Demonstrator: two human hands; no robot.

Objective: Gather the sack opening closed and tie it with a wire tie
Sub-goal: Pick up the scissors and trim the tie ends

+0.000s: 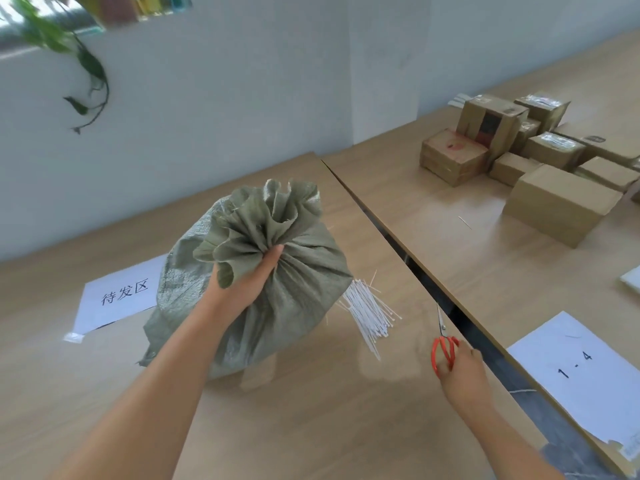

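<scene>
A full green woven sack (294,292) stands on the wooden table (311,427). Its opening is bunched into a ruffled neck (263,220). My left hand (246,282) is clenched around that neck just below the ruffle. A bundle of white wire ties (370,311) lies on the table right of the sack, partly hidden behind it. My right hand (460,372) rests on the red handles of a pair of scissors (445,344), which lie near the table's right edge with the blades pointing away from me.
A dark gap (433,282) separates this table from a second table on the right. That table holds several cardboard boxes (519,157) and a paper sheet marked "1-4" (575,372). A labelled sheet (117,299) lies left of the sack. A plant (83,64) hangs top left.
</scene>
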